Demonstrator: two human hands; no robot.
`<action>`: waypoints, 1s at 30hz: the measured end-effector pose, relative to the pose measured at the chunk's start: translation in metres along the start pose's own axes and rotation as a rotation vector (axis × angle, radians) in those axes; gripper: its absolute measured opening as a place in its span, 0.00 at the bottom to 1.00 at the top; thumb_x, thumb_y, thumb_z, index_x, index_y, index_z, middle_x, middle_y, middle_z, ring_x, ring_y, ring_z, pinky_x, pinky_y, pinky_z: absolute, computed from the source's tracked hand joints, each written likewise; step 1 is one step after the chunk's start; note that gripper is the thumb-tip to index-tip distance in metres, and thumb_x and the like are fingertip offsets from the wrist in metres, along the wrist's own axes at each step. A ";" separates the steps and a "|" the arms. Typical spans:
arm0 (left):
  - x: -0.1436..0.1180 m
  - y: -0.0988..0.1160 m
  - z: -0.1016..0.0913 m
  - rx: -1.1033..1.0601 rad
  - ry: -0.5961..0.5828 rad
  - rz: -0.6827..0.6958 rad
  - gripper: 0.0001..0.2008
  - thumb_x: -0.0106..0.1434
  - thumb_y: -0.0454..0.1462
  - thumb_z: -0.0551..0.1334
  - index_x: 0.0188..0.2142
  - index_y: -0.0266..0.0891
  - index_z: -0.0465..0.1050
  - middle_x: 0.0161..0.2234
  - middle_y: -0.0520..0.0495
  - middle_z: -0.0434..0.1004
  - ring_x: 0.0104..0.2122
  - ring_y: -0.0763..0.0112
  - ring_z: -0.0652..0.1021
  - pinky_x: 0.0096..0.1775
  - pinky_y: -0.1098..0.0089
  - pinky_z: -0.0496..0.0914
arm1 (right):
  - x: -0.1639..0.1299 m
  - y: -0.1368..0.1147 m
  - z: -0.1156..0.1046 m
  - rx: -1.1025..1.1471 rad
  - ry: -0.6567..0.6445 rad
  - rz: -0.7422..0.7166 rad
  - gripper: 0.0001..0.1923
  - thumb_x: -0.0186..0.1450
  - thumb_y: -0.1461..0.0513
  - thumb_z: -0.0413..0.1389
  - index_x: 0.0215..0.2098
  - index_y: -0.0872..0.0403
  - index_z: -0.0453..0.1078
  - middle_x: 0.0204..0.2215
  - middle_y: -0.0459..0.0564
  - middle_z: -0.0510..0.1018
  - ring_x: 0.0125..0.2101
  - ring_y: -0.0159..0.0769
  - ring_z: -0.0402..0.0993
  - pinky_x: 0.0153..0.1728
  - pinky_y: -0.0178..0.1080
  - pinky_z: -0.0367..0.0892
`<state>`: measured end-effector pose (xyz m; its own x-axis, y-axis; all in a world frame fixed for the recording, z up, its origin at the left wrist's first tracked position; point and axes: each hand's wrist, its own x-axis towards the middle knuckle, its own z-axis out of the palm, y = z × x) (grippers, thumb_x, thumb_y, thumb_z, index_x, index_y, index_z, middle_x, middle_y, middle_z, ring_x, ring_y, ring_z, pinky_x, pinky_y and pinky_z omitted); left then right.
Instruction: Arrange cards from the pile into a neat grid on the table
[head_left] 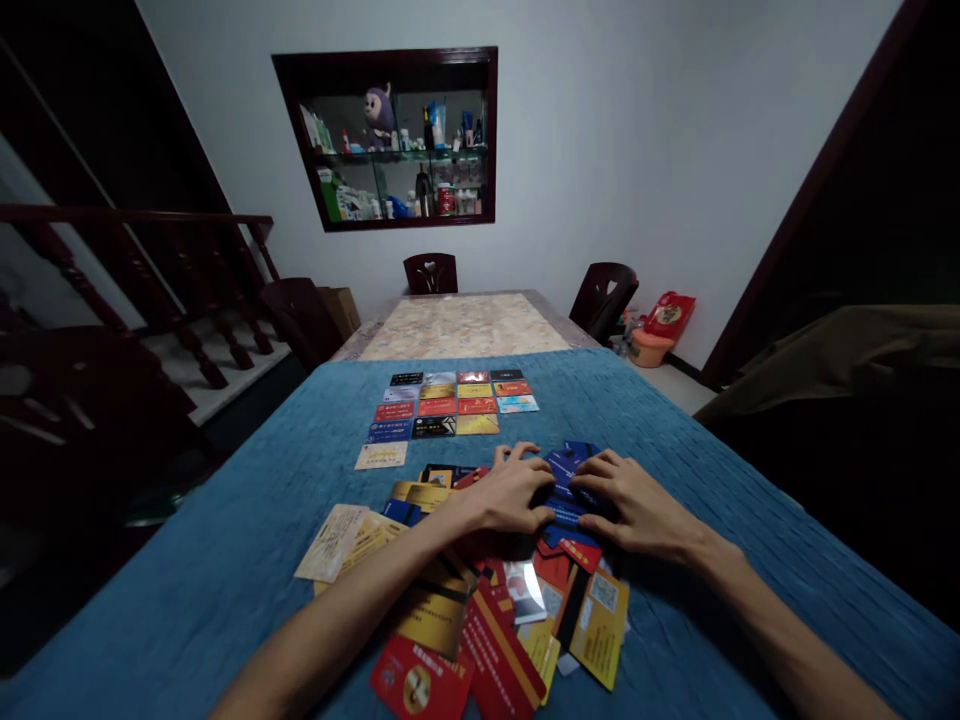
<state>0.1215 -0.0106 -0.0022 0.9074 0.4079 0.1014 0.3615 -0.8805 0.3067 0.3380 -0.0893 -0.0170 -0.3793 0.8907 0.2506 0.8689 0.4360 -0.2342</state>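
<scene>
A loose pile of plastic cards lies on the blue cloth in front of me, with gold cards (435, 610), red cards (499, 650) and yellow cards (600, 620) overlapping. My left hand (517, 490) rests over the upper part of the pile, fingers bent and apart. Facing it, my right hand (634, 505) touches the blue cards (566, 512) with fingertips and thumb spread. Both palms face down, so part of the cards beneath is hidden. Beyond the pile, several cards are laid out in rows, among them a black card (433, 427) and a cream card (381, 456).
The blue cloth (262, 500) covers the near part of the table; its patterned top (465, 325) shows farther back. Chairs (604, 298) stand around the far end. A wooden railing (135, 215) runs on the left, and a wall niche (409, 150) holds bottles and a plush toy.
</scene>
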 end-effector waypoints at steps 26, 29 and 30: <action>-0.001 -0.003 -0.019 -0.039 -0.019 0.116 0.09 0.66 0.37 0.59 0.38 0.41 0.79 0.41 0.45 0.80 0.53 0.59 0.68 0.54 0.56 0.61 | -0.001 0.000 -0.006 0.128 0.090 -0.076 0.12 0.68 0.56 0.53 0.38 0.51 0.77 0.35 0.53 0.80 0.38 0.41 0.73 0.44 0.45 0.64; 0.002 -0.008 -0.017 -0.097 0.068 0.130 0.09 0.66 0.34 0.58 0.36 0.38 0.79 0.37 0.45 0.80 0.47 0.63 0.72 0.50 0.64 0.65 | -0.002 0.002 -0.004 0.152 0.198 -0.102 0.12 0.69 0.57 0.51 0.40 0.51 0.76 0.34 0.53 0.80 0.37 0.40 0.73 0.42 0.44 0.66; 0.003 -0.009 -0.016 -0.112 0.106 0.123 0.09 0.66 0.34 0.58 0.36 0.37 0.79 0.36 0.45 0.79 0.45 0.65 0.73 0.49 0.66 0.66 | -0.002 0.003 -0.003 0.154 0.231 -0.101 0.12 0.69 0.58 0.51 0.41 0.52 0.76 0.34 0.53 0.80 0.37 0.40 0.74 0.40 0.43 0.67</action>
<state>0.1170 0.0027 0.0107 0.9134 0.3274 0.2418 0.2181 -0.8953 0.3884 0.3421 -0.0902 -0.0148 -0.3639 0.7967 0.4826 0.7655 0.5510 -0.3323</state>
